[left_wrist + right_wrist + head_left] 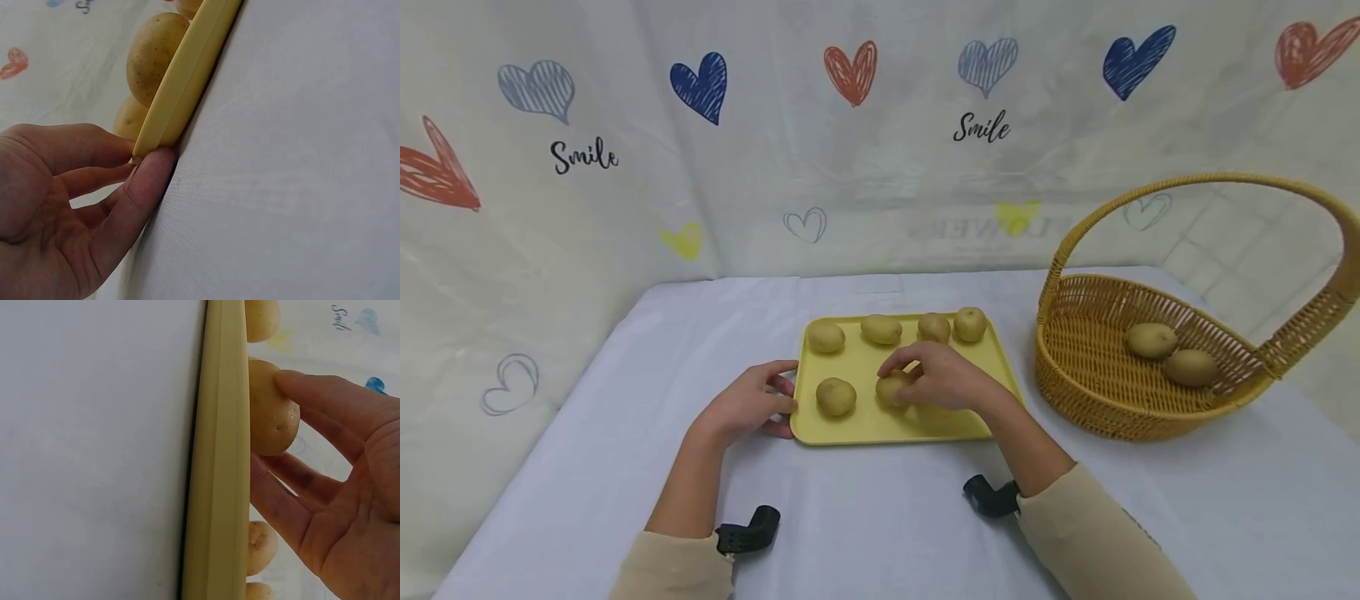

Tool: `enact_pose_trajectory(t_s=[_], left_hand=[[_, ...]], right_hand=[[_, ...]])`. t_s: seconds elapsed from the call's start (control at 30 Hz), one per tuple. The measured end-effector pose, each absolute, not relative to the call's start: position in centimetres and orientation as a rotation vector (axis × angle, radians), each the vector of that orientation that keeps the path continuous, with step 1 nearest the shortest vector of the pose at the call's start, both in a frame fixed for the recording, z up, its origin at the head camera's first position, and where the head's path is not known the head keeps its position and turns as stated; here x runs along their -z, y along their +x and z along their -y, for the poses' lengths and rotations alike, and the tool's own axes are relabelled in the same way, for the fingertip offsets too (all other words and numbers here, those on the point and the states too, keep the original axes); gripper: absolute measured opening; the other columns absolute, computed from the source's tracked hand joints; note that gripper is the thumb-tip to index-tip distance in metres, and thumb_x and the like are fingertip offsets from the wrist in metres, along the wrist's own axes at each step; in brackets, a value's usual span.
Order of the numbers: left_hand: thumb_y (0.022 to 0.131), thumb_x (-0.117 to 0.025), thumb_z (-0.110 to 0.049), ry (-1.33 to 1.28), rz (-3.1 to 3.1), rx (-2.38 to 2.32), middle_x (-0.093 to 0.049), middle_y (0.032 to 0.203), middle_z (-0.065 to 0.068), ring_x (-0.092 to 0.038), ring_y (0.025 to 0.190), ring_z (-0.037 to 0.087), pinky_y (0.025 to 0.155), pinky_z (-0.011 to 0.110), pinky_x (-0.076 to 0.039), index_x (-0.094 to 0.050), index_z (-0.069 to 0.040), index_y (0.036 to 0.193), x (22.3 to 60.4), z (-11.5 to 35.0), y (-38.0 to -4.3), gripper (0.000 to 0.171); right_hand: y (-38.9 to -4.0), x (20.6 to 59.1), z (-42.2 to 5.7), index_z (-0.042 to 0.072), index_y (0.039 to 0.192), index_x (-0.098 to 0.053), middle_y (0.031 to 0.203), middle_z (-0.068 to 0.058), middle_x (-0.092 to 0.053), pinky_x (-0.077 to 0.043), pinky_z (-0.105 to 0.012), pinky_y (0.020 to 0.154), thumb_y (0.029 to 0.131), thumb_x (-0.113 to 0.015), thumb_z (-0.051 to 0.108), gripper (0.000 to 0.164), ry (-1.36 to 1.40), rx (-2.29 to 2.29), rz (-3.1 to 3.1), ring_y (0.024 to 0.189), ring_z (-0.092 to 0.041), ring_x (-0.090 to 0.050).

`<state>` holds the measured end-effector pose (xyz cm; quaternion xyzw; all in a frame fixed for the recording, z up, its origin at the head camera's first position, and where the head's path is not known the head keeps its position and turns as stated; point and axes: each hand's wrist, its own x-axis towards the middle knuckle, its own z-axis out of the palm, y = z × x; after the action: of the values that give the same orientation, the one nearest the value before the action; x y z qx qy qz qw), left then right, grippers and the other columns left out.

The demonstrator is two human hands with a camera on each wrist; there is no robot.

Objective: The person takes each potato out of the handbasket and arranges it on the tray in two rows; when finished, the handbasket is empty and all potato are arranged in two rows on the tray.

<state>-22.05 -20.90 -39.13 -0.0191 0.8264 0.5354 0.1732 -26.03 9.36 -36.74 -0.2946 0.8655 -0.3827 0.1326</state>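
Note:
A yellow rectangular tray holding several potatoes lies on the table. My left hand is at its left side; in the left wrist view the thumb and fingertips pinch the tray's corner. Over the tray's middle, my right hand holds a potato in the front row, thumb on one side and fingers on the other. The right wrist view shows this potato close over the tray's rim line. Left of it sits another potato. Along the back are more, including an oblong potato and a rounder potato.
To the tray's right stands a wicker basket with a tall arched handle. Two potatoes lie inside it. White cloth covers the table, and a printed curtain hangs behind. Each wrist carries a black camera.

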Motion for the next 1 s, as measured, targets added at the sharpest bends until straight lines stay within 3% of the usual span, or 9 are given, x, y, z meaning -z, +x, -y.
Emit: enact_pose_trajectory(t_s=[0.3, 0.47, 0.73, 1.0], left_hand=[[0.09, -0.062, 0.002, -0.047, -2.34, -1.522, -0.049, 0.122, 0.018, -0.067, 0.082, 0.022, 0.071, 0.036, -0.066, -0.039, -0.006, 0.157, 39.1, 20.8, -22.0, 0.072], [0.09, -0.063, 0.002, -0.052, -2.348, -1.511, -0.049, 0.123, 0.018, -0.067, 0.083, 0.022, 0.072, 0.036, -0.066, -0.039, -0.006, 0.157, 39.2, 20.8, -22.1, 0.072], [0.091, -0.063, 0.001, -0.057, -2.348, -1.503, -0.05, 0.125, 0.019, -0.067, 0.084, 0.022, 0.072, 0.036, -0.066, -0.039, -0.007, 0.158, 39.3, 20.8, -22.2, 0.072], [0.092, -0.063, 0.001, -0.057, -2.349, -1.487, -0.049, 0.125, 0.019, -0.067, 0.083, 0.022, 0.072, 0.036, -0.066, -0.038, -0.006, 0.158, 39.3, 20.8, -22.3, 0.072]], right_hand=[[-26.1, 36.7, -9.9, 0.011, 0.115, -0.077, 0.116, -0.002, -0.074, -0.057, -0.03, 0.082, 0.082, -0.077, 0.01, 0.033, -0.863, 1.134, -2.483, 0.099, -0.023, -0.069], [-26.2, 36.4, -10.1, 0.011, 0.116, -0.077, 0.116, -0.002, -0.074, -0.057, -0.032, 0.087, 0.083, -0.077, 0.01, 0.033, -0.907, 1.125, -2.474, 0.106, -0.025, -0.068], [-26.1, 35.6, -10.8, 0.011, 0.125, -0.073, 0.13, -0.004, -0.068, -0.058, -0.041, 0.095, 0.088, -0.078, 0.018, 0.038, -0.86, 1.118, -2.476, 0.118, -0.032, -0.065], [-26.1, 34.8, -11.2, 0.011, 0.126, -0.073, 0.13, -0.01, -0.066, -0.059, -0.039, 0.091, 0.091, -0.075, 0.016, 0.035, -0.845, 1.175, -2.48, 0.114, -0.029, -0.066]])
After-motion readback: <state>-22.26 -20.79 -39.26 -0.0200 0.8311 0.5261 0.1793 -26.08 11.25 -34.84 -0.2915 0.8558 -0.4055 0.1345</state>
